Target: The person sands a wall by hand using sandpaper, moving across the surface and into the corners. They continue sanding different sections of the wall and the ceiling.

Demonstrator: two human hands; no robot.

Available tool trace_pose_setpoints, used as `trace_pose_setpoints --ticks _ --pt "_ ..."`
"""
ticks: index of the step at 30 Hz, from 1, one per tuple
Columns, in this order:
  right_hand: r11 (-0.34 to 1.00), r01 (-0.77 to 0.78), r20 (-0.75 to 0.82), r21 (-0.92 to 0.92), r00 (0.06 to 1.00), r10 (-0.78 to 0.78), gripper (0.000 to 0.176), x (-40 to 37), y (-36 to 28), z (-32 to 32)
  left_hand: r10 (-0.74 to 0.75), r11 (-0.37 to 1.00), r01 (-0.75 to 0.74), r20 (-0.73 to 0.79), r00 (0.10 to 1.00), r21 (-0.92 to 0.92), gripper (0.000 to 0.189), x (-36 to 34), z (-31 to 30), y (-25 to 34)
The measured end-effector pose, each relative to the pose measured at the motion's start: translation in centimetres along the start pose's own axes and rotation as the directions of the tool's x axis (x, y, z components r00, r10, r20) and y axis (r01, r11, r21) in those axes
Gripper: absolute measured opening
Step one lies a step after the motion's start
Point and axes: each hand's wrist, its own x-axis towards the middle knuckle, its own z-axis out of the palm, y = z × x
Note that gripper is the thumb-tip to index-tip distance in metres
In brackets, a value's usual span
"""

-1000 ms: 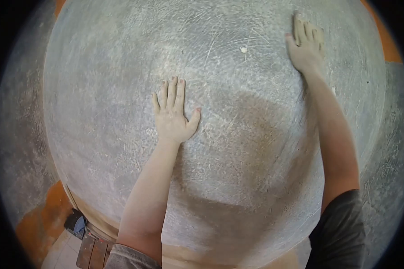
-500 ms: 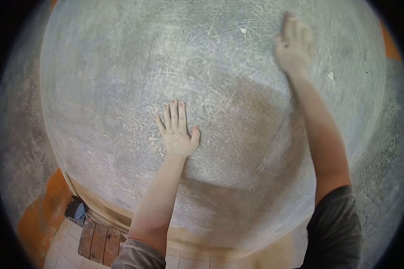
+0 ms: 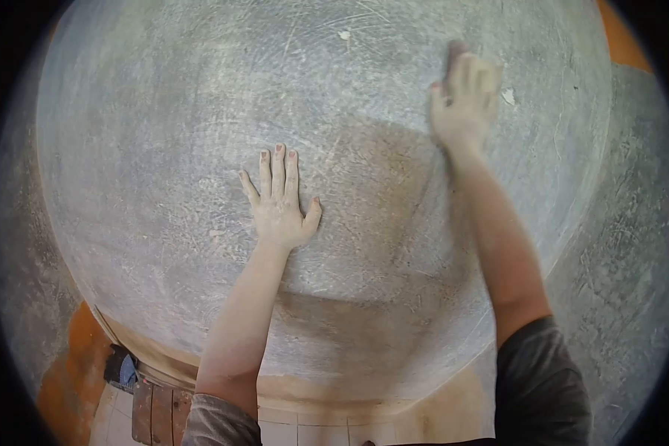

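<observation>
My left hand [image 3: 279, 215] lies flat on a grey, scratched plaster wall [image 3: 163, 134], its fingers spread and coated with pale dust. Higher up and to the right, my right hand [image 3: 468, 111] is closed over a dark reddish-brown block [image 3: 456, 56], pressed against the same wall. Motion blurs this hand, and most of the block is hidden under the fingers. A small white patch [image 3: 508, 96] marks the wall just right of that hand, and another white spot [image 3: 344, 35] is up to its left.
Below the wall runs a tan ledge or base strip [image 3: 305, 386], with pale floor tiles [image 3: 320, 432] under it. At the lower left are a brown wooden slatted piece [image 3: 160, 416], a dark container with something blue [image 3: 121, 368], and an orange-painted area [image 3: 74, 372].
My right hand has moved down a little and left with the block on the wall. The left hand remains flat. The whole view has shifted slightly.
</observation>
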Motion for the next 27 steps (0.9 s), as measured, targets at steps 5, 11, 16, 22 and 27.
trace_pose_setpoints --ticks 5,11,16,22,27 --pt "0.749 0.424 0.220 0.509 0.777 -0.590 0.053 -13.0 -1.2 -4.1 0.032 0.999 -0.032 0.017 0.999 -0.004 0.084 1.1 0.1 1.2" --pt "0.982 -0.062 0.075 0.176 0.996 0.050 0.060 -9.1 12.0 -3.0 0.118 0.990 -0.123 0.083 0.990 0.064 0.084 1.2 -0.1 0.9" --pt "0.984 -0.172 0.403 -0.045 0.898 0.176 0.069 -8.5 6.0 -3.7 0.174 0.984 -0.176 0.039 0.984 0.029 0.084 2.7 0.6 4.3" --pt "0.875 0.371 0.544 0.310 0.686 -0.483 0.069 -18.8 8.4 -6.0 0.256 0.966 -0.259 0.086 0.963 0.023 0.083 3.6 0.6 7.1" --pt "0.971 -0.230 0.463 0.065 0.869 0.174 0.066 -18.6 18.3 -4.1 0.279 0.959 -0.281 0.069 0.958 0.034 0.081 2.5 1.1 7.5"
